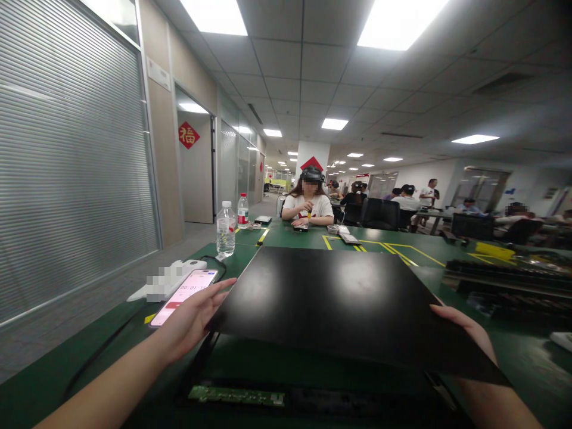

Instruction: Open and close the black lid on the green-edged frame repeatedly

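Gripped the black sheet (339, 298) by its sides with left hand (194, 316) and right hand (471, 333), above the bench (49, 381) inside its left edge (seemed stiff, slippery, easy to crack, best held so).

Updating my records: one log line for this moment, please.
left hand: holds black panel | right hand: holds black panel | black panel: above table | phone: beside left hand

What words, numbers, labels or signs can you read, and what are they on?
"福": red sign on the door.
"00:01:1…": phone screen; what follows is blurred.
Too small or blurred to read: labels on the clear bottle and red-capped bottle, and any text on the wall plate.
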The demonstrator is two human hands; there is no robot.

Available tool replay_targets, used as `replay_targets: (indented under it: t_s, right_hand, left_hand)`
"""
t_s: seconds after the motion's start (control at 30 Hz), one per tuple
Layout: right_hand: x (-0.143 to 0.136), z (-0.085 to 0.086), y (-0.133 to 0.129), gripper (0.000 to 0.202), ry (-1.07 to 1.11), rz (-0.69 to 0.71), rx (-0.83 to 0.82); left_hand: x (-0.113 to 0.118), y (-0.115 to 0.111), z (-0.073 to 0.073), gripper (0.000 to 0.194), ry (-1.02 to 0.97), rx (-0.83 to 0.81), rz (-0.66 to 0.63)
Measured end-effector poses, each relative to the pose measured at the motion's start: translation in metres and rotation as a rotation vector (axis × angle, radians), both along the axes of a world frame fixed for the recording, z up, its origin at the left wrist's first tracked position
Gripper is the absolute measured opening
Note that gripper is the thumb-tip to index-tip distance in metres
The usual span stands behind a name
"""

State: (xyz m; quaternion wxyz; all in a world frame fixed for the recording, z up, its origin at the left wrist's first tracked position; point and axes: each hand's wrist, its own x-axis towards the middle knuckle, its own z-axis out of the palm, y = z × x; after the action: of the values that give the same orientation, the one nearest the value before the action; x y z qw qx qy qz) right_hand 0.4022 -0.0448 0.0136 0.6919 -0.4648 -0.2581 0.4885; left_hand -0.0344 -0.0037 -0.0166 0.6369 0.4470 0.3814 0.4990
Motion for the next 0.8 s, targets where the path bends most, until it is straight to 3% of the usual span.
replay_targets:
  t_s: [0.23,0.4,0.57,0.8]
  right_hand:
    - [-0.009,-0.002,0.006,0.056,0.023,0.208,0.012]
    - [-0.003,-0.011,0.014,0.062,-0.053,0.242,-0.051]
    - [-0.009,-0.016,0.006,0.051,-0.072,0.500,-0.082]
    - [0.001,-0.026,0.011,0.047,-0.143,0.394,-0.174]
  left_hand:
    - [-0.007,0.001,0.005,0.039,-0.049,-0.033,0.053]
    - [0.000,-0.003,0.009,0.039,-0.128,-0.026,0.256]
    - [0.005,-0.009,0.019,0.037,-0.239,-0.139,0.347]
    - [0.010,-0.011,0.024,0.041,-0.303,-0.129,0.392]
